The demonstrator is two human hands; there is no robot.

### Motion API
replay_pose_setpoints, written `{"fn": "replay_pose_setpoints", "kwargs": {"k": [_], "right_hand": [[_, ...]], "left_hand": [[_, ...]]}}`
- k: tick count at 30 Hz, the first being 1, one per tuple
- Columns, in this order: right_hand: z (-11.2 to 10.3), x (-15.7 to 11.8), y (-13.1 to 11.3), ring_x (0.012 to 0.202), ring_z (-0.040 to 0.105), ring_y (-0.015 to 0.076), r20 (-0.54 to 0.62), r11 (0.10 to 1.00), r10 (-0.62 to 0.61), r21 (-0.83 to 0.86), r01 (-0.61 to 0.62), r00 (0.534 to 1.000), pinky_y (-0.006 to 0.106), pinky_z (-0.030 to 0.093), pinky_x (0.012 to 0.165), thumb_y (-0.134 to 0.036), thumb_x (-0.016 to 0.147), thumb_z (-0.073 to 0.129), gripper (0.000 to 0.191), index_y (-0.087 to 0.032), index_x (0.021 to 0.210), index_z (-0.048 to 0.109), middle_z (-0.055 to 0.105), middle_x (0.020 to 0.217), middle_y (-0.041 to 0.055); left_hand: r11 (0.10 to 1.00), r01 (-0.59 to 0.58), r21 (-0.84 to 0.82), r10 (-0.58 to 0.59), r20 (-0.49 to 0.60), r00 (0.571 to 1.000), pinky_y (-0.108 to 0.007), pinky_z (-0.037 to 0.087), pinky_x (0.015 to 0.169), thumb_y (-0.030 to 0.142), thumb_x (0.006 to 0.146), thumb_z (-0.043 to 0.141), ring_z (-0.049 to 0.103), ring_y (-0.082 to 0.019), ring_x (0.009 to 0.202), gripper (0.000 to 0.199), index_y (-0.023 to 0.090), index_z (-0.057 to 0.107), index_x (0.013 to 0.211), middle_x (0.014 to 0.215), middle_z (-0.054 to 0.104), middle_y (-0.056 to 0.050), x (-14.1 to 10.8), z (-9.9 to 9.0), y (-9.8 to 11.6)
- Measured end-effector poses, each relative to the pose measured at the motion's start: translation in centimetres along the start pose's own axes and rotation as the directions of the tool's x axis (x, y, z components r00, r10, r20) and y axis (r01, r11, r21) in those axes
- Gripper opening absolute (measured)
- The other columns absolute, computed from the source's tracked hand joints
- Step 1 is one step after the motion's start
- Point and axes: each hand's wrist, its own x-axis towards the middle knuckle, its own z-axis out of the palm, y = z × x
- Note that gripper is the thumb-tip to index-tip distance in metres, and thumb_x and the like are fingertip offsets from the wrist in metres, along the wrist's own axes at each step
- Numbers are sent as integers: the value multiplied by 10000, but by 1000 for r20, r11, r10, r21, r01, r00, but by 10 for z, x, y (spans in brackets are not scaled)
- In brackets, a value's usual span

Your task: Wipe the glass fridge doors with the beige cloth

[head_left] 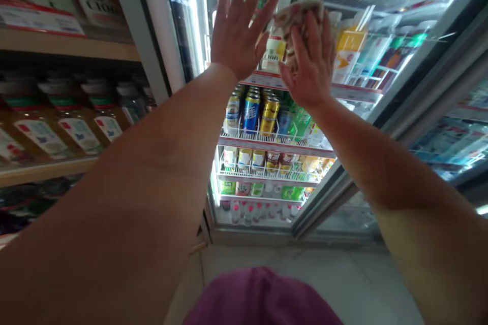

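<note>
Left hand: open, fingers spread, holding nothing, just left of the packet.
Right hand: fingers curled over the packet, seemingly grasping it.
Plastic snack packet: upper middle of the frame, slanting toward upper right, nearer the right hand.

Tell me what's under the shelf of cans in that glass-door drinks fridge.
Below the wire shelf of cans sits a row of short containers, then green-labelled drinks, then small red-capped bottles. Whatever stands behind these front rows is hidden.
</note>
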Motion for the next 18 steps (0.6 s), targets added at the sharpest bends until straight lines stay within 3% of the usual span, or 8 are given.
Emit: {"fn": "replay_pose_setpoints", "kwargs": {"k": [2, 4, 7, 10, 12, 14, 18], "right_hand": [[-6, 10, 4, 1590, 81, 220, 51, 1000, -28, -1, 28, 998, 540, 94, 1296, -551, 1026, 387, 584, -346, 1571, 339, 259, 1690, -38], [-15, 28, 25, 1579, 141, 229, 26, 999, -27, -24, 27, 999, 542, 100, 1284, -506, 1059, 325, 537, -315, 1558, 384, 314, 1672, -19], [-21, 40, 68, 1548, 249, 247, -143, 993, 63, -90, -77, 988, 535, 165, 1264, -517, 1075, 238, 587, -214, 1527, 459, 404, 1625, 72], [-19, 15, 97, 1522, 318, 250, -322, 982, 51, -154, -105, 945, 501, 228, 1264, -591, 1046, 168, 722, -130, 1484, 511, 477, 1566, 142], [-20, -4, 111, 1523, 328, 239, -304, 982, 8, -179, -66, 953, 490, 269, 1261, -583, 1039, 165, 706, -158, 1478, 519, 490, 1558, 114], [-24, -3, 130, 1533, 312, 221, -239, 979, -10, -201, -40, 971, 484, 268, 1268, -578, 1040, 170, 669, -213, 1492, 500, 469, 1577, 62], [-34, 61, 206, 1557, 238, 182, -190, 959, 108, -239, -153, 976, 452, 168, 1304, -662, 1019, 57, 747, -260, 1537, 414, 341, 1651, 9]], "left_hand": [[1000, 11, -5, -12, -12, 1000, -611, 64, 1271, 289, 981, 465, 129, -325, 1570, 641, 205, 339, 1604, 1689, 234, -60, 1, 2, -1], [1000, 23, -5, -23, -18, 1000, -589, 54, 1279, 283, 976, 452, 117, -302, 1574, 641, 228, 338, 1605, 1690, 232, -40, 1, 4, -1], [996, 58, 62, -60, 22, 998, -557, 5, 1276, 235, 966, 411, 96, -301, 1578, 666, 243, 296, 1621, 1697, 209, -51, 2, 7, 0], [984, 62, 168, -75, 72, 995, -452, -198, 1222, 214, 962, 377, 111, -341, 1567, 697, 221, 219, 1641, 1693, 189, -100, 3, 9, 2], [976, 47, 211, -64, 70, 996, -356, -318, 1140, 208, 962, 371, 154, -361, 1557, 710, 230, 181, 1646, 1686, 203, -107, 3, 11, 2], [971, 43, 235, -58, 55, 997, -322, -377, 1086, 202, 960, 378, 201, -376, 1545, 715, 242, 175, 1644, 1676, 236, -107, 4, 12, 1], [970, 57, 238, -71, 49, 996, -309, -391, 1073, 218, 960, 393, 222, -386, 1538, 711, 251, 184, 1639, 1670, 255, -95, 5, 16, -1]]}}
